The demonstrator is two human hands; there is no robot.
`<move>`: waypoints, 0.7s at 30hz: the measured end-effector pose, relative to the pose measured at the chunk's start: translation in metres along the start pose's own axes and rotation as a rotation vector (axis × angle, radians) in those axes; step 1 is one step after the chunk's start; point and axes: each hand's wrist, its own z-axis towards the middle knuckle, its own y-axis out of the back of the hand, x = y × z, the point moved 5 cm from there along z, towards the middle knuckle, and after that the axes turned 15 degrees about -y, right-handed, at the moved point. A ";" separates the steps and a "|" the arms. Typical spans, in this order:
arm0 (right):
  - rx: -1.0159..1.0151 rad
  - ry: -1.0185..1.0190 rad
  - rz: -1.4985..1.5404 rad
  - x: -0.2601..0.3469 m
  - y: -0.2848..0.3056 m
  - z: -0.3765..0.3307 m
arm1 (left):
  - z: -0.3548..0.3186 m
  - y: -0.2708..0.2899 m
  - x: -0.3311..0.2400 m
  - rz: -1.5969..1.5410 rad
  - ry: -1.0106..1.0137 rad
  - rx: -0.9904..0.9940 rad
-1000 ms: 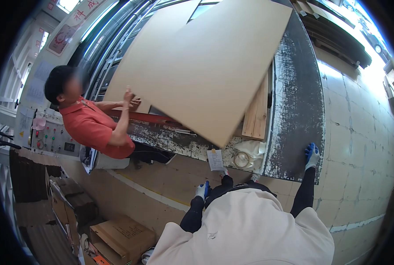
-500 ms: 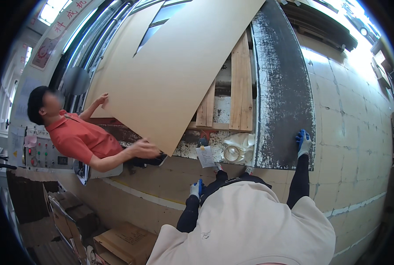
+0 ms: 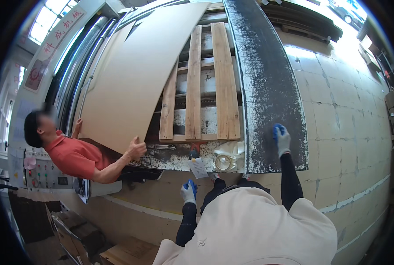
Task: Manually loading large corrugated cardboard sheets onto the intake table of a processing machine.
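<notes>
Hanging beside my left hip, my left hand [image 3: 189, 192] wears a white glove with a blue palm. Its fingers are loosely bent and apart, with nothing visible in them. My right hand [image 3: 282, 139], gloved alike, is over the near part of a scuffed dark metal table [image 3: 272, 84]; its fingers are spread, and contact with the surface is hard to judge. To the left, a co-worker in a red shirt [image 3: 80, 154] grips a large tan cardboard sheet [image 3: 130, 75] at its near edge. Beside it lies a wooden pallet [image 3: 223, 84] with bare slats.
A tape roll [image 3: 224, 163] and crumpled white plastic [image 3: 230, 149] sit near the front edge, beside a paper slip [image 3: 198, 168]. A utility knife [image 3: 165, 146] lies further left. Machine rollers [image 3: 84, 66] and a control panel [image 3: 47, 176] stand left; a carton [image 3: 130, 251] is behind.
The cardboard sheet has shifted left, baring more pallet slats. The co-worker's nearer hand has closed on its edge. My right hand has moved left over the table; my left hand sits slightly further left.
</notes>
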 end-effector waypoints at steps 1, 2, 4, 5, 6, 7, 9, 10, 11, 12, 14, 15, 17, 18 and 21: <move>0.094 0.068 0.020 0.034 -0.025 -0.021 | 0.010 0.004 -0.016 0.108 -0.125 0.003; 0.181 0.137 0.035 0.072 -0.045 -0.043 | 0.021 0.001 -0.031 0.144 -0.215 0.013; 0.343 0.219 -0.255 0.101 -0.083 -0.053 | 0.044 -0.023 -0.070 0.228 -0.432 0.041; 0.390 0.402 -0.329 0.119 -0.102 -0.061 | 0.053 -0.035 -0.094 0.282 -0.552 0.051; 0.442 0.588 -0.404 0.135 -0.122 -0.069 | 0.062 -0.047 -0.116 0.408 -0.573 0.076; 0.540 0.653 -0.469 0.151 -0.142 -0.073 | 0.070 -0.059 -0.136 0.533 -0.589 0.105; 0.660 0.757 -0.611 0.170 -0.178 -0.077 | 0.080 -0.080 -0.163 0.532 -0.624 0.073; 0.672 0.801 -0.686 0.173 -0.198 -0.074 | 0.087 -0.090 -0.172 0.566 -0.618 0.087; 0.675 0.849 -0.759 0.177 -0.215 -0.068 | 0.094 -0.102 -0.178 0.637 -0.666 0.085; 0.671 0.892 -0.817 0.178 -0.232 -0.058 | 0.103 -0.114 -0.184 0.708 -0.721 0.083; 0.650 0.956 -0.935 0.175 -0.260 -0.034 | 0.119 -0.140 -0.196 0.795 -0.839 0.079; 0.675 0.948 -1.067 0.178 -0.270 -0.025 | 0.128 -0.150 -0.193 0.806 -0.819 0.117; 0.763 1.000 -1.197 0.185 -0.292 -0.016 | 0.148 -0.155 -0.194 0.876 -0.852 0.065; 0.806 1.029 -1.267 0.191 -0.297 -0.008 | 0.156 -0.162 -0.195 0.904 -0.867 0.034; 0.773 1.068 -1.108 0.190 -0.299 0.021 | 0.177 -0.180 -0.197 0.803 -0.825 0.081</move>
